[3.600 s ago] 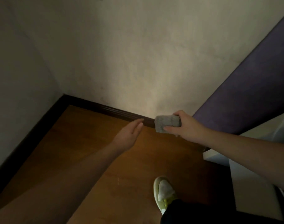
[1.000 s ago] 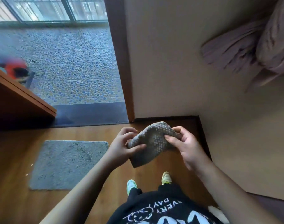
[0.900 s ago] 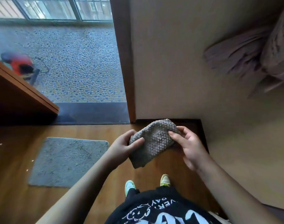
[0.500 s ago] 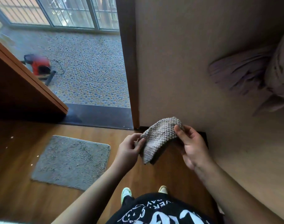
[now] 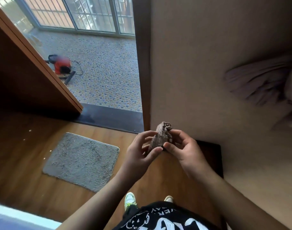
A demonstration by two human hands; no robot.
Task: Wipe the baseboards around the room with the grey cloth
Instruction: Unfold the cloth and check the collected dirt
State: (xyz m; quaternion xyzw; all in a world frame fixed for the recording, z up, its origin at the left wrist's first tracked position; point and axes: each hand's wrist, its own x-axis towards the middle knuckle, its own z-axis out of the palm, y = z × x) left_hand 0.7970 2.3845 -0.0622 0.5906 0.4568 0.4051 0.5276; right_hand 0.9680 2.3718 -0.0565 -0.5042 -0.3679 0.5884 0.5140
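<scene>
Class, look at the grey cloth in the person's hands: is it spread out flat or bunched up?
Bunched up. The grey cloth is a narrow crumpled wad, pinched between the left hand and right hand.

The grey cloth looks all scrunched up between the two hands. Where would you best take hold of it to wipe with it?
Probably round its bunched middle, from the right. The grey cloth stands as a narrow upright wad, pinched at its lower end by the left hand and the right hand. Right fingers wrapped round the wad would leave a padded face for the dark baseboard below.
</scene>
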